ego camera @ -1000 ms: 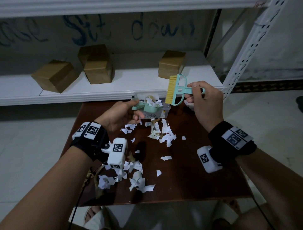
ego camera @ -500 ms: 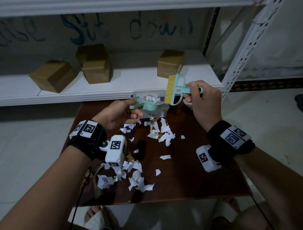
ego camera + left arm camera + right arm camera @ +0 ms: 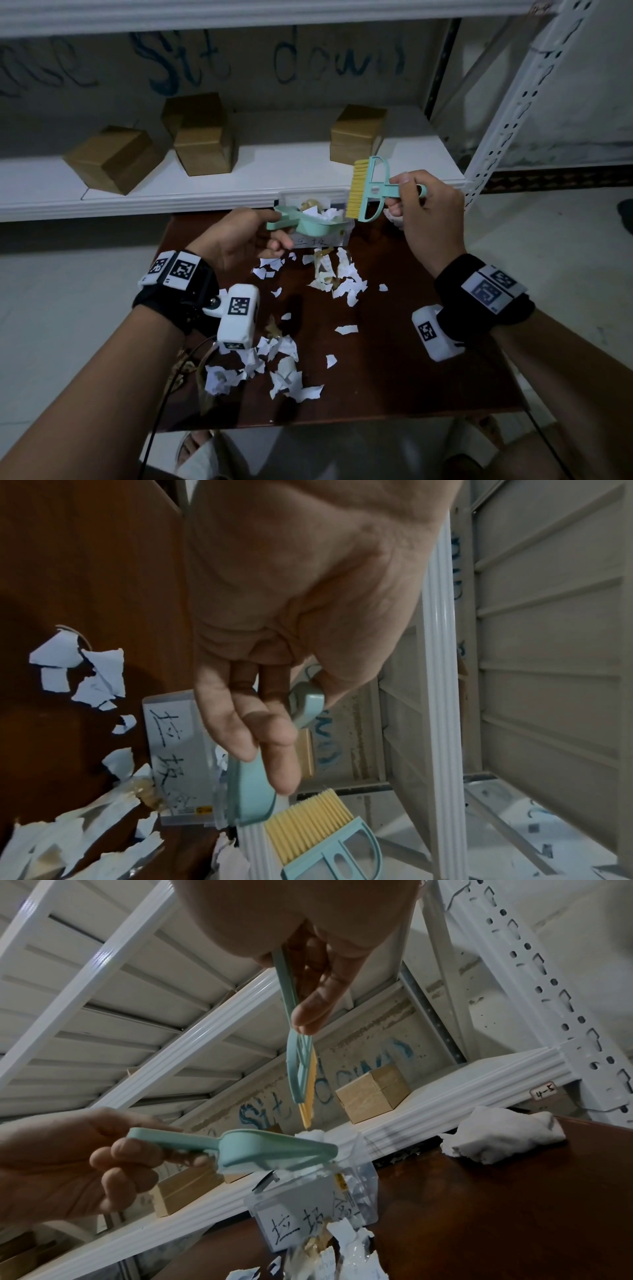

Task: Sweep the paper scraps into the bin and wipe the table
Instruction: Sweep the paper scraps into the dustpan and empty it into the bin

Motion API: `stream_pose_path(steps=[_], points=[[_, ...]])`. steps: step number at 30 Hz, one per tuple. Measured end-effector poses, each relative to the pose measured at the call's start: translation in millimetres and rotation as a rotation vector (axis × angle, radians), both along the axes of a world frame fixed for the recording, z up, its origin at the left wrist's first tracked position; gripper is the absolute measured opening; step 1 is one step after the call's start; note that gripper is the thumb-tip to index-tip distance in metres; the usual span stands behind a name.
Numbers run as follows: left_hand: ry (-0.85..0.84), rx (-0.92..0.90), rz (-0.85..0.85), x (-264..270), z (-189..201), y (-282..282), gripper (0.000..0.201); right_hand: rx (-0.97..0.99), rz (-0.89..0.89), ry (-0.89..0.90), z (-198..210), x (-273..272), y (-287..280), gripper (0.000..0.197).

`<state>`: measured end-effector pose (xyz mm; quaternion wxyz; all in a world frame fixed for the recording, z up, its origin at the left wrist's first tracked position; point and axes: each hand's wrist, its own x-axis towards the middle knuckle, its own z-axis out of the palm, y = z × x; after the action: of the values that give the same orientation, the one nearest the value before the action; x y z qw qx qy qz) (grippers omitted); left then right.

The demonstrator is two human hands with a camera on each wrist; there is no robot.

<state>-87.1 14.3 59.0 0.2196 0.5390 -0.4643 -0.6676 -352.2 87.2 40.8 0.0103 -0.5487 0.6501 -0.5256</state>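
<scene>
Nearest the person, a heap of torn white paper scraps lies on the dark brown worktop, with a 2nd cluster farther in, just before the bin.

The left hand grips the handle of a mint-green dustpan, thumb on top and fingers curled beneath. The pan's long axis runs left to right, handle toward the left hand, scoop end over the bin's open top with white scraps in it.

The right hand is clenched around the handle of a mint-green brush. Its handle lies roughly level, pointing right; the yellow bristles face left, the lower end just above the dustpan's scoop.

The bin is a small clear box at the worktop's far edge, holding scraps, with a white label of handwritten Chinese characters I cannot read surely. To its right lies a crumpled white cloth.

Beyond, a white shelf carries 3 cardboard boxes. Blue writing on the wall reads "Sit down"; a tag on the rack reads "4-5".
</scene>
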Motion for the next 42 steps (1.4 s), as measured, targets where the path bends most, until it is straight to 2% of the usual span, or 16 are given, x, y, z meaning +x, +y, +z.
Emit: stream_pose_path(steps=[6,14,21,29,31,35,39,42], points=[[-0.025,-0.012,-0.019,7.9,3.1,-0.9,0.041,0.002,-0.022,-0.012,0.3,-0.7,-2.0,0.037],[0.085,0.016,0.044,4.2,0.6,-1.0,0.041,0.004,-0.015,0.017,-0.7,1.8,-1.3,0.040],[0.112,-0.001,0.102,5.0,-1.2,-4.4,0.033,0.002,-0.008,-0.009,-2.5,0.3,-2.5,0.039],[0.091,-0.147,0.243,14.8,1.6,-9.6,0.032,0.075,0.054,-0.086,-4.6,1.3,1.0,0.036],[0.083,-0.166,0.271,15.9,-0.3,-10.2,0.030,0.144,0.162,-0.168,-5.6,4.2,2.9,0.036],[0.058,-0.207,0.325,14.9,-2.2,-11.6,0.032,0.427,0.581,-0.360,-8.2,14.7,7.2,0.041],[0.041,-0.229,0.320,12.4,-1.5,-10.8,0.035,0.657,0.929,-0.356,-21.9,42.0,15.6,0.040],[0.031,-0.222,0.322,10.3,-0.4,-9.7,0.033,0.815,1.068,-0.347,-34.5,65.4,22.0,0.041]])
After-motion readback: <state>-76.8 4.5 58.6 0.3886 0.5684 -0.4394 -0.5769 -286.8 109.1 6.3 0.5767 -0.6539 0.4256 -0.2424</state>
